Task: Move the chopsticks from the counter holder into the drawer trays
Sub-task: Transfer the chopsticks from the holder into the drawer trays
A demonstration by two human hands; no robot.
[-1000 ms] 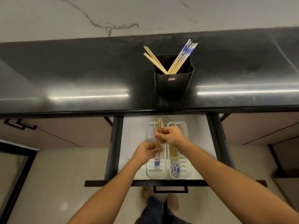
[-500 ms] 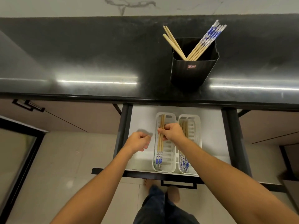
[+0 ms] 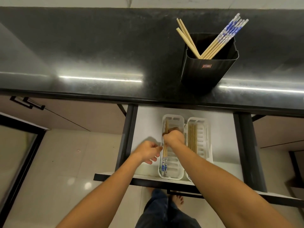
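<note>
The right hand (image 3: 174, 138) grips the blue-tipped chopsticks (image 3: 164, 159), which lie lengthwise in the left tray (image 3: 172, 177) of the open drawer (image 3: 146, 122). The left hand (image 3: 148, 153) hovers just beside that tray, fingers loosely curled, apparently empty. Other chopsticks (image 3: 228, 37) lean in the black holder (image 3: 207, 71) on the tabletop (image 3: 82, 46).

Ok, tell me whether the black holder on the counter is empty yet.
Not empty. The black holder has plain wooden chopsticks leaning left and blue-patterned chopsticks leaning right out of its open top.
</note>
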